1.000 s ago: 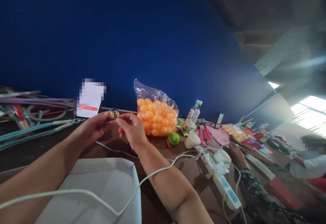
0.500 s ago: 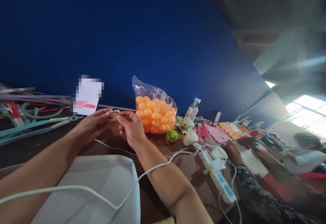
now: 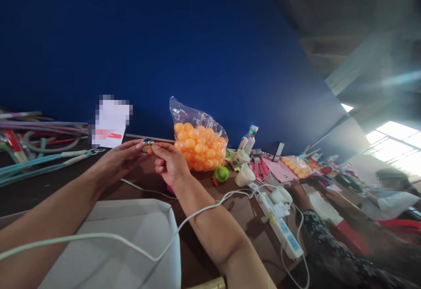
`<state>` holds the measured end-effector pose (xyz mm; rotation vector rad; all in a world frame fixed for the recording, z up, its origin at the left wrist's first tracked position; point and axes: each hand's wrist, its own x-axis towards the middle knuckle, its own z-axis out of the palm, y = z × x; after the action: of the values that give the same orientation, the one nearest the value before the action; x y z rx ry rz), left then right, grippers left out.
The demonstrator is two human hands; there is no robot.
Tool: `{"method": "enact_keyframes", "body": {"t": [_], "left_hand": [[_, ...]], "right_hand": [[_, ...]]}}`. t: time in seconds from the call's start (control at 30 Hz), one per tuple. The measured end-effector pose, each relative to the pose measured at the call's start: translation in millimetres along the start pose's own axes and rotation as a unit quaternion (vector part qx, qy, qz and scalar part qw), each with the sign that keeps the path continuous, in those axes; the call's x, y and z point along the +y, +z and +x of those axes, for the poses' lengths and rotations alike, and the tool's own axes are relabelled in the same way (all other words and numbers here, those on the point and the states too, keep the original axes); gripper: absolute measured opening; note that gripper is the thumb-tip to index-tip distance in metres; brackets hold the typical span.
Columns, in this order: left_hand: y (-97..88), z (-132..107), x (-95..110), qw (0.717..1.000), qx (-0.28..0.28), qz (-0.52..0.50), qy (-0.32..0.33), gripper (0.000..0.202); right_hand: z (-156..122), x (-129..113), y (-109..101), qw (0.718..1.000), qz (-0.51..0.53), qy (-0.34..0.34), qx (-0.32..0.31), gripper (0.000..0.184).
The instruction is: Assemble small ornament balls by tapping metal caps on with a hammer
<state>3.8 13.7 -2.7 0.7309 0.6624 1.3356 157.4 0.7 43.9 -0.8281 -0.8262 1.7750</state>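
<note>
My left hand (image 3: 119, 161) and my right hand (image 3: 170, 164) meet above a dark brown table (image 3: 42, 188). Together they pinch a small shiny round object (image 3: 147, 143) between their fingertips. I cannot make out what it is. Just right of my hands stands a clear plastic bag of orange balls (image 3: 199, 143). A white cable (image 3: 138, 245) runs across both of my forearms.
A white box (image 3: 112, 245) lies below my arms. Teal and purple hoops (image 3: 39, 159) pile at the left, by a white card (image 3: 110, 124). A green yo-yo (image 3: 221, 173), paper cups, a bottle (image 3: 248, 140) and a power strip (image 3: 283, 232) sit right. Another person's hand (image 3: 297, 192) rests there.
My hands keep hold of the small object and have barely moved. The whole view has shifted slightly upward and left.
</note>
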Motion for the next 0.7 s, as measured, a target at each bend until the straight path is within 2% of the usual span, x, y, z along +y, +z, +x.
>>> {"method": "enact_keyframes", "body": {"t": [0.2, 0.4, 0.53, 0.7], "left_hand": [[3.2, -2.1, 1.9, 1.0, -0.002, 0.004, -0.005, 0.039], [2.0, -2.5, 0.1, 1.0, -0.002, -0.001, 0.002, 0.032], [1.0, -0.5, -1.6, 1.0, -0.018, 0.009, 0.002, 0.034], [0.2, 0.6, -2.7, 1.0, -0.008, 0.01, -0.006, 0.036]], "right_hand": [[-1.1, -2.3, 0.2, 1.0, 0.005, 0.028, -0.004, 0.008], [-0.8, 0.0, 0.8, 1.0, -0.013, 0.006, 0.005, 0.012], [-2.3, -1.6, 1.4, 1.0, -0.008, 0.01, 0.009, 0.014], [-1.7, -1.8, 1.1, 1.0, -0.01, 0.012, 0.012, 0.018]]}}
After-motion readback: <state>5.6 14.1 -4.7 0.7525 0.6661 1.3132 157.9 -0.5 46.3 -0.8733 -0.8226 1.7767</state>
